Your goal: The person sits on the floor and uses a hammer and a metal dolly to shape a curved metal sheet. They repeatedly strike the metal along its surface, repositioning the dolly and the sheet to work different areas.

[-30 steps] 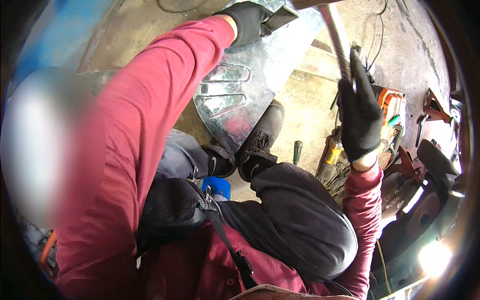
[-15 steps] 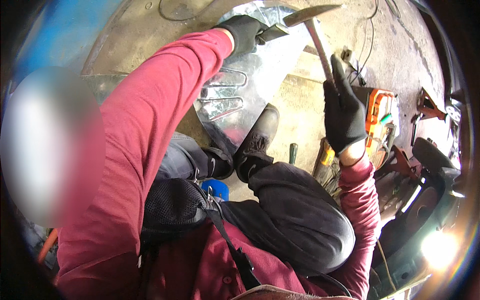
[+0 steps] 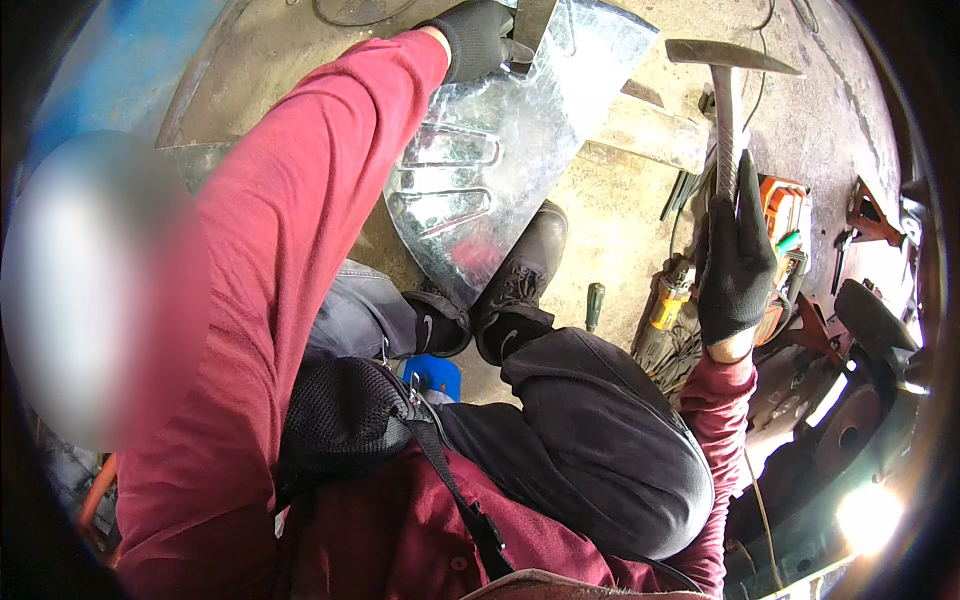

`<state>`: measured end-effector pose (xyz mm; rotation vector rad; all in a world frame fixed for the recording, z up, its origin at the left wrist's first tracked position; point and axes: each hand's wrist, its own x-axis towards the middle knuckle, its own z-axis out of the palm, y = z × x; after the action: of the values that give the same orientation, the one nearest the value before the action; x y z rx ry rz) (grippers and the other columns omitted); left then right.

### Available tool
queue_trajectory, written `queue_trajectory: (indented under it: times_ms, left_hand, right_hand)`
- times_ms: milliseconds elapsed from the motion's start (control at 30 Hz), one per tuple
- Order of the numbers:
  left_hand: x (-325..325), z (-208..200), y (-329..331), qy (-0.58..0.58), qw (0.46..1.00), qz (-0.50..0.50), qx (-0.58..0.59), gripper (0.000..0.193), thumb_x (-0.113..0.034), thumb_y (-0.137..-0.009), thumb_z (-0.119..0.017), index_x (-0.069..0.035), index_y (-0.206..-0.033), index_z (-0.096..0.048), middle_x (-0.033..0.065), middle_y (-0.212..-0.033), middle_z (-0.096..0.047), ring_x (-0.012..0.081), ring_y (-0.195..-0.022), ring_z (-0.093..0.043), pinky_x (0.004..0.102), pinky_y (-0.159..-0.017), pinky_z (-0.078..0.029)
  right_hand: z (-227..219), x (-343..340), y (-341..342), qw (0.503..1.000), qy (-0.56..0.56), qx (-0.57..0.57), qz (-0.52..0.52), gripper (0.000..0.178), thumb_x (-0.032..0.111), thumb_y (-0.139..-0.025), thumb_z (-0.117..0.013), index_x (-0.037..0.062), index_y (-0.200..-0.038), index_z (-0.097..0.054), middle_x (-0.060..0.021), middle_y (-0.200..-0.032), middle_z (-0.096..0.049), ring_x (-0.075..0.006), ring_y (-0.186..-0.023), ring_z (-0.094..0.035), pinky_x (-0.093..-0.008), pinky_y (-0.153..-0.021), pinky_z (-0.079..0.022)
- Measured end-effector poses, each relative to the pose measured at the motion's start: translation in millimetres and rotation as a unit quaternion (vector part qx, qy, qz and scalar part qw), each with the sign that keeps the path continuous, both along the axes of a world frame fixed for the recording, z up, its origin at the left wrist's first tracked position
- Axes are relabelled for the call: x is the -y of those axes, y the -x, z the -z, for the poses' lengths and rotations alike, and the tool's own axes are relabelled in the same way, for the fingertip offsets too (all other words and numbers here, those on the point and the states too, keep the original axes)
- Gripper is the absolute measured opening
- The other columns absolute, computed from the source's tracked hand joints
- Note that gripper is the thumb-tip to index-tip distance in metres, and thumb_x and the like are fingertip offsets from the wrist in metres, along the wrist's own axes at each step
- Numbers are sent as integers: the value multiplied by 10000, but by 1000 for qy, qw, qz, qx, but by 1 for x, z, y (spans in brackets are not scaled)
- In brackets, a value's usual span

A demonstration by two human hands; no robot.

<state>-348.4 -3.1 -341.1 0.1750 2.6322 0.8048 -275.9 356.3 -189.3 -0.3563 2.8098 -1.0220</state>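
You have one hammer (image 3: 726, 110), one dark metal piece (image 3: 533, 28), one shiny metal sheet (image 3: 530, 150) and two shoes (image 3: 525, 258). The hammer is above the floor (image 3: 620, 225), to the right of the sheet; its handle points away from you, and its head lies crosswise at the far end, with the thin tip to the right. Your left hand (image 3: 478, 42) is clamped on the dark piece over the sheet, arm stretched far forward. Your right hand (image 3: 738, 265) is closed around the handle, forearm reaching forward beside your knee.
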Motion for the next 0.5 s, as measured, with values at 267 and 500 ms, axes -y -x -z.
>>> queue_trajectory:
  times_ms: [267, 500]
  left_hand:
    - [-2, 6, -1, -30, 999, -20, -19, 370, -380, -980, -726, -52, -1147, -757, 145, -1037, -785, 286, -941, -729, 397, -877, -530]
    - [-23, -10, -9, 4, 999, -52, -8, 374, -381, -958, -736, -48, -1126, -755, 213, -1054, -759, 369, -995, -722, 448, -869, -541]
  right_hand:
    - [4, -7, -3, 999, 45, 4, -7, 513, 17, -1057, -576, -20, -1558, -473, -170, -1513, -596, -165, -1346, -558, -311, -1100, -449]
    - [-42, 9, 20, 993, 115, -21, 11, 522, -23, -1026, -634, 36, -1536, -535, -117, -1371, -676, -67, -1104, -649, -238, -903, -555]
